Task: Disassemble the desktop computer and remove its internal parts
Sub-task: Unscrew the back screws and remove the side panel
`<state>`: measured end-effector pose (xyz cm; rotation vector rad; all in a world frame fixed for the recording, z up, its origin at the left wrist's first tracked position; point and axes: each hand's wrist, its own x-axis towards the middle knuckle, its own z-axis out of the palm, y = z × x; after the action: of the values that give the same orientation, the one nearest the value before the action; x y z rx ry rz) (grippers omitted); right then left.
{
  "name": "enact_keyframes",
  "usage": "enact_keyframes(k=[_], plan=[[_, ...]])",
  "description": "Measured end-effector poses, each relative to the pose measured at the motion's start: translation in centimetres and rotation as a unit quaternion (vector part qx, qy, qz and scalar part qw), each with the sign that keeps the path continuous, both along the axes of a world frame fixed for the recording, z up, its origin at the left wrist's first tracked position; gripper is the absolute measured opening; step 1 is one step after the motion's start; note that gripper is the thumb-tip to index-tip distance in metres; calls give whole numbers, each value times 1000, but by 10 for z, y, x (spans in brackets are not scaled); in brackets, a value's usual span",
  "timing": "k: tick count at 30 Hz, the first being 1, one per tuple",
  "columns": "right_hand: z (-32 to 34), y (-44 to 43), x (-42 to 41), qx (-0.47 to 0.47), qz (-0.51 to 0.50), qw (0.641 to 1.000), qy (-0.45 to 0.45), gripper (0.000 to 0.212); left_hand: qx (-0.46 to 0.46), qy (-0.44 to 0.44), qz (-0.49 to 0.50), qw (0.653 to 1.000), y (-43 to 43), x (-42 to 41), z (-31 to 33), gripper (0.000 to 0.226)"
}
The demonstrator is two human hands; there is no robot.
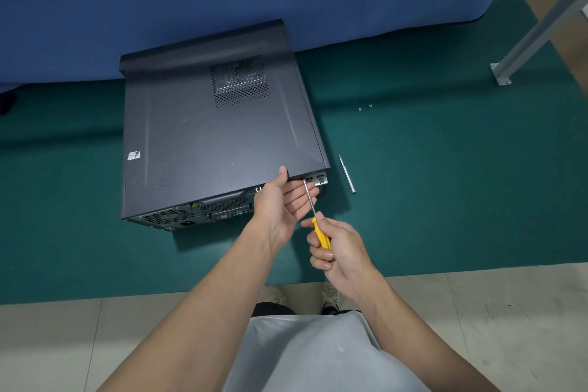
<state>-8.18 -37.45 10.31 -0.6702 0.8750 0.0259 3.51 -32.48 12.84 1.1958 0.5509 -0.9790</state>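
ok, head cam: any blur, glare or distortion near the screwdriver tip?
Head view: sharp at the screwdriver tip; no blown glare, only a soft sheen on the case lid; soft shadow on the mat at the case's near end; wide-angle bending toward the frame edges.

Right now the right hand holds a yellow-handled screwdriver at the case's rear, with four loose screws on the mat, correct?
No: the head view shows two screws on the mat, not four. The right hand holds the yellow-handled screwdriver at the case's rear.

The sticker (133,155) on the computer case (203,137) cannot be read.
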Motion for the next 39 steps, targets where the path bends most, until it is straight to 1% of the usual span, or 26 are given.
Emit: enact_keyframes(k=[4, 8, 12, 14, 16, 19, 22, 23, 24, 25, 26, 27, 28, 30, 31, 32, 33, 35, 36, 37, 38, 39], plan=[[-4, -4, 0, 100, -12, 995, -25, 27, 9, -3, 2, 1000, -1, 0, 1, 42], [-8, -9, 0, 261, -26, 963, -65, 30, 14, -5, 2, 1000, -1, 0, 2, 42], [-11, -8, 1, 341, -40, 932, -111, 26, 15, -5, -2, 1000, -1, 0, 4, 42], [-10, -7, 2, 346, -48, 930, -117, 24, 17, -6, -5, 1000, -1, 0, 4, 42], [-9, -6, 3, 300, -42, 948, -102, 25, 20, -7, -7, 1000, -2, 0, 4, 42], [-4, -3, 6, 150, -35, 987, -39, 32, 20, -5, -4, 1000, -3, 0, 4, 42], [1, 7, 11, -8, -29, 999, 25, 36, 20, -5, -4, 1000, -2, 0, 3, 42], [4, 9, 13, -96, 2, 994, 52, 37, 20, -6, -6, 1000, -2, 1, 3, 42], [6, 11, 13, -214, 56, 971, 88, 38, 20, -6, -10, 1000, -2, 1, 2, 43], [7, 12, 13, -331, 111, 929, 123, 38, 21, -7, -13, 1000, -3, 0, 2, 44], [7, 12, 13, -413, 152, 885, 149, 38, 22, -7, -14, 1000, -3, 0, 1, 44], [7, 13, 12, -457, 172, 857, 165, 38, 23, -8, -11, 1000, -4, -1, 1, 43], [9, 13, 12, -476, 178, 844, 173, 38, 24, -12, -8, 1000, -5, -2, 1, 39], [10, 14, 13, -482, 179, 839, 180, 38, 29, -37, -16, 999, -6, -5, 1, 24], [11, 15, 14, -479, 177, 841, 178, 38, 35, -53, -22, 998, -7, -7, 1, 14], [11, 14, 14, -458, 168, 856, 169, 39, 43, -66, -23, 997, -8, -9, 2, 8], [12, 13, 14, -411, 145, 887, 153, 39, 58, -74, -20, 995, -10, -11, 2, 9], [15, 7, 11, -247, 73, 962, 94, 35, 87, -83, -8, 993, -14, -12, 1, 14], [15, 2, 7, -148, 47, 986, 60, 32, 96, -87, -5, 992, -15, -11, 1, 14], [15, -3, 1, -51, 37, 998, 29, 31, 101, -89, -5, 991, -16, -11, 0, 13], [15, -8, -5, 33, 46, 998, 1, 33, 100, -89, -5, 991, -17, -10, -1, 12], [15, -11, -11, 96, 64, 993, -21, 34, 99, -87, -5, 991, -17, -10, -1, 10]])
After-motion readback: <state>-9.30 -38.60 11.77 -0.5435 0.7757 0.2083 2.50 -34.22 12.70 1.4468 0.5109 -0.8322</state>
